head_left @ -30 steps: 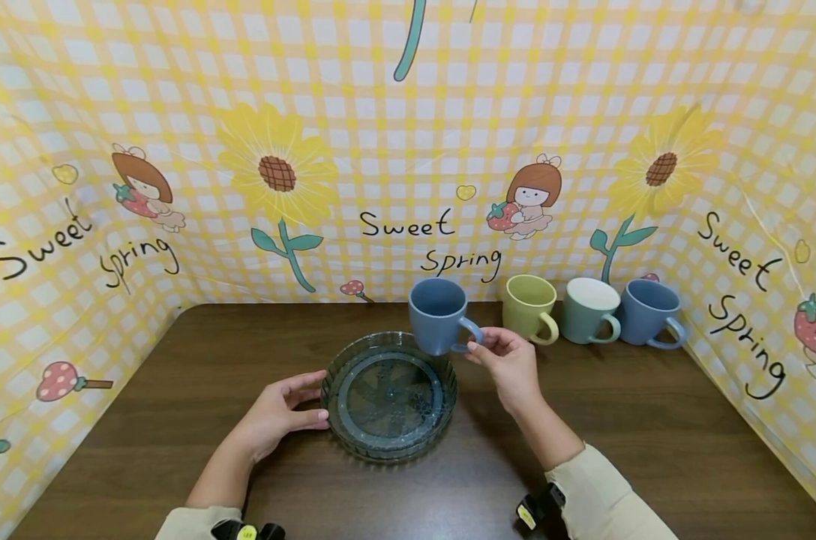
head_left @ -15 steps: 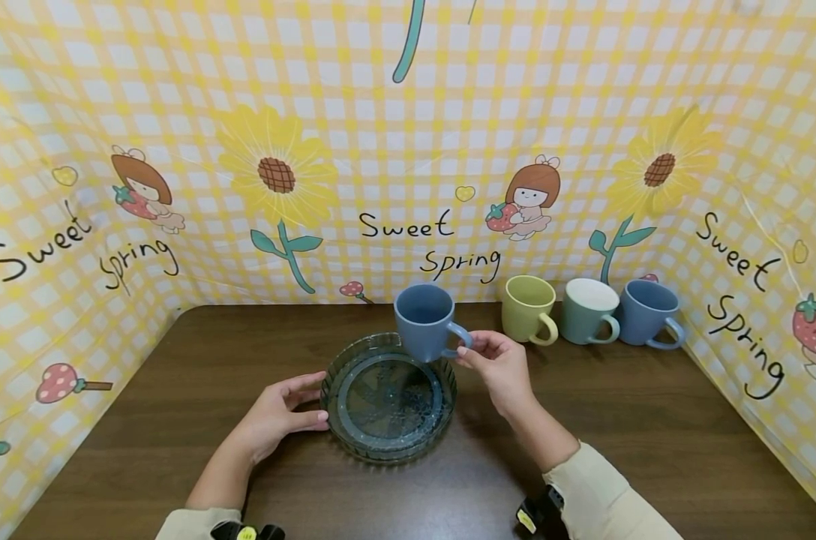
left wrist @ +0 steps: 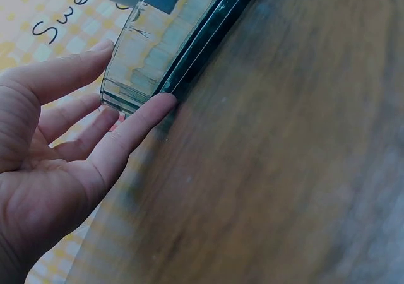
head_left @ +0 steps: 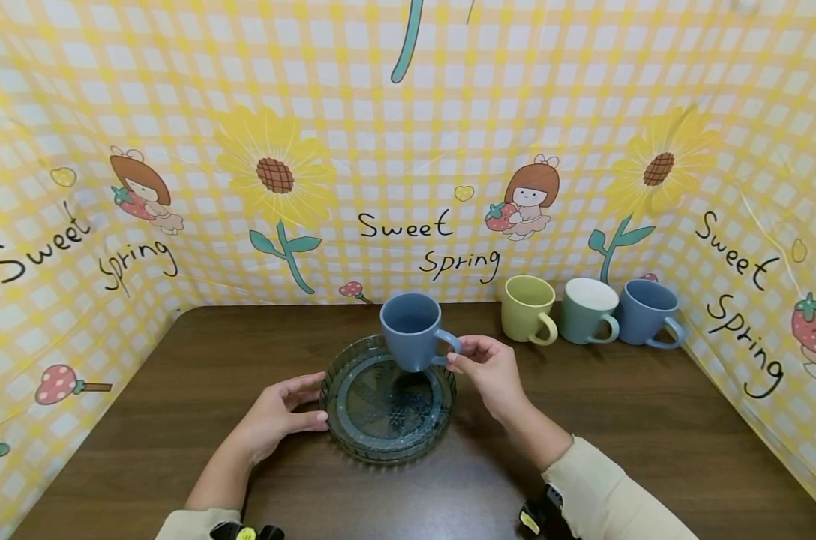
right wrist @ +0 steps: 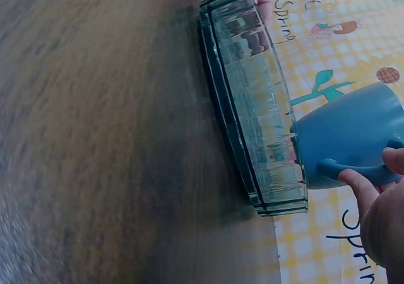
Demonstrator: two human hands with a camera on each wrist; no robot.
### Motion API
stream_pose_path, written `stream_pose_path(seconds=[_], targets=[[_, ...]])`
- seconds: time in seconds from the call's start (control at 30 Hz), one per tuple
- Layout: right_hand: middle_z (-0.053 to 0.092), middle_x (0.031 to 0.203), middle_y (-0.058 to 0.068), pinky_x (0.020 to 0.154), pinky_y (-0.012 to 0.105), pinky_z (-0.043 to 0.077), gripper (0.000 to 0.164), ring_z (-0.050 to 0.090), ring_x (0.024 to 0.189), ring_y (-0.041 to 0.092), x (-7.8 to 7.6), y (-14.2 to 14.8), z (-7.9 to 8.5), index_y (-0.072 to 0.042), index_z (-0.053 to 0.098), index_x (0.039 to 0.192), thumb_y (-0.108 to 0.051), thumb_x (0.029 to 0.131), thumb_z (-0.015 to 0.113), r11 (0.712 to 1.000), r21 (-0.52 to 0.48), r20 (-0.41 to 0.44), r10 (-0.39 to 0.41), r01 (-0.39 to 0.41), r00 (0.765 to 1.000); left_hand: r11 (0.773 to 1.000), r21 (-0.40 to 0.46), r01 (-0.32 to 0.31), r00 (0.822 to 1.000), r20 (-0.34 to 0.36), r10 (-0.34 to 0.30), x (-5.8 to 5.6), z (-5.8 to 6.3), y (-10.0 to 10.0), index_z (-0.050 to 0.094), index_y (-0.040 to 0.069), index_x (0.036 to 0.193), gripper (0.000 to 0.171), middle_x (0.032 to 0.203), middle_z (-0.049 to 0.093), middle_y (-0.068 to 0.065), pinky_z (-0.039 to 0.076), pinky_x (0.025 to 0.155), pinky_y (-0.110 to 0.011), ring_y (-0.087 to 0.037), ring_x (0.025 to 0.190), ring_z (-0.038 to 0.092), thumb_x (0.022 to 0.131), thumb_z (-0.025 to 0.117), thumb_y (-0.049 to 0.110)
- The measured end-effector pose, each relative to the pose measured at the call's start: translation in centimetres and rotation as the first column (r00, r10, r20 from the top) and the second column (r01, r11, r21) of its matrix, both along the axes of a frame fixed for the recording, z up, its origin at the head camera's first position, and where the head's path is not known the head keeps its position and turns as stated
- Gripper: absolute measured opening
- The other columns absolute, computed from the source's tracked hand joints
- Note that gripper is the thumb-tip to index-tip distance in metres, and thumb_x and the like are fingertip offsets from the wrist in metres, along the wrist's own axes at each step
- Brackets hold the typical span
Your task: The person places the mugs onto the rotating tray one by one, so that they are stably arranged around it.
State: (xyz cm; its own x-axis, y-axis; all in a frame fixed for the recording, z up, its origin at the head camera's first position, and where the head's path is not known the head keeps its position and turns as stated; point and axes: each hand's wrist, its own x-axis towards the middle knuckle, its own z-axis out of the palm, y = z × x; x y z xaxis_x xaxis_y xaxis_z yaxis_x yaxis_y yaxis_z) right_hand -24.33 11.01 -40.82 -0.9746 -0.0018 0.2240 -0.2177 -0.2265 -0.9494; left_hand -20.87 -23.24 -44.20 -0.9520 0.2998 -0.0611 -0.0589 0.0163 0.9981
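In the head view a blue mug hangs upright over the back right of a clear grey-green glass dish. My right hand pinches the mug's handle between thumb and fingers. From the right wrist view, the mug's base is level with the dish rim or just above it; contact cannot be told. My left hand rests against the dish's left side, thumb and fingers spread and fairly straight. Its fingertips touch the dish wall in the left wrist view.
A yellow-green mug, a green mug with a white inside and a second blue mug stand in a row at the back right. A checked cloth walls in the brown table.
My right hand has carried the blue mug left and a little nearer, further over the dish, and slightly lower. The left hand and the dish have stayed in place.
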Motion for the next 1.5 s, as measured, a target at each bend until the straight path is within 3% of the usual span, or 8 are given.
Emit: stream_pose_path(seconds=[0.33, 0.57, 0.9, 1.1, 1.4, 1.5], targets=[[0.065, 0.08, 0.007, 0.068, 0.03, 0.06, 0.025, 0.065, 0.07, 0.015, -0.3, -0.6, -0.5, 0.023, 0.059, 0.103, 0.018, 0.08, 0.068, 0.998, 0.032, 0.014, 0.052, -0.052, 0.999, 1.0, 0.006, -0.001, 1.0, 0.001, 0.001, 0.0, -0.1, 0.1, 0.036, -0.009, 0.145, 0.076, 0.146, 0.034, -0.029, 0.056, 0.085, -0.045, -0.041, 0.131, 0.037, 0.08, 0.075, -0.007], [0.064, 0.081, 0.01, 0.069, 0.032, 0.06, 0.022, 0.064, 0.07, 0.016, -0.6, -1.0, -1.3, 0.019, 0.062, 0.101, 0.017, 0.08, 0.069, 0.997, 0.056, 0.059, 0.058, -0.062, 0.997, 1.0, 0.002, -0.003, 1.0, 0.0, 0.003, 0.0, -0.2, 0.1, 0.036, -0.009, 0.144, 0.076, 0.146, 0.034, -0.029, 0.057, 0.084, -0.045, -0.042, 0.131, 0.036, 0.08, 0.076, -0.006], [0.064, 0.083, 0.013, 0.068, 0.03, 0.06, 0.025, 0.064, 0.07, 0.016, -1.1, -1.3, -1.7, 0.023, 0.058, 0.103, 0.017, 0.081, 0.067, 0.994, 0.091, 0.081, 0.052, -0.06, 0.995, 1.0, 0.01, -0.001, 1.0, 0.007, 0.001, 0.0, -0.3, 0.1, 0.035, -0.009, 0.145, 0.076, 0.147, 0.033, -0.029, 0.056, 0.085, -0.046, -0.042, 0.131, 0.036, 0.081, 0.075, -0.007], [0.065, 0.087, 0.018, 0.07, 0.031, 0.06, 0.025, 0.064, 0.073, 0.017, -1.6, -0.9, -1.6, 0.022, 0.06, 0.103, 0.017, 0.081, 0.068, 0.992, 0.123, 0.097, 0.022, -0.034, 0.995, 1.0, 0.007, 0.005, 1.0, 0.003, -0.005, 0.0, -0.1, 0.1, 0.035, -0.009, 0.145, 0.076, 0.146, 0.033, -0.03, 0.056, 0.085, -0.045, -0.042, 0.131, 0.036, 0.081, 0.075, -0.006], [0.068, 0.087, 0.017, 0.069, 0.025, 0.058, 0.02, 0.063, 0.077, 0.017, -2.1, -0.3, -1.3, 0.012, 0.068, 0.098, 0.014, 0.078, 0.073, 0.966, 0.256, 0.086, -0.057, 0.033, 0.995, 1.0, 0.007, 0.0, 1.0, 0.007, 0.0, -0.1, 0.2, 0.0, 0.034, -0.008, 0.146, 0.076, 0.144, 0.036, -0.031, 0.057, 0.084, -0.046, -0.042, 0.13, 0.037, 0.081, 0.075, -0.005], [0.068, 0.088, 0.018, 0.069, 0.024, 0.058, 0.021, 0.063, 0.077, 0.017, -2.0, -0.3, -1.2, 0.013, 0.068, 0.098, 0.014, 0.077, 0.074, 0.96, 0.276, 0.08, -0.065, 0.041, 0.995, 1.0, -0.008, -0.01, 1.0, 0.013, 0.01, -0.3, 0.2, -0.1, 0.035, -0.008, 0.146, 0.072, 0.142, 0.038, -0.031, 0.057, 0.084, -0.046, -0.04, 0.127, 0.043, 0.085, 0.073, -0.001]])
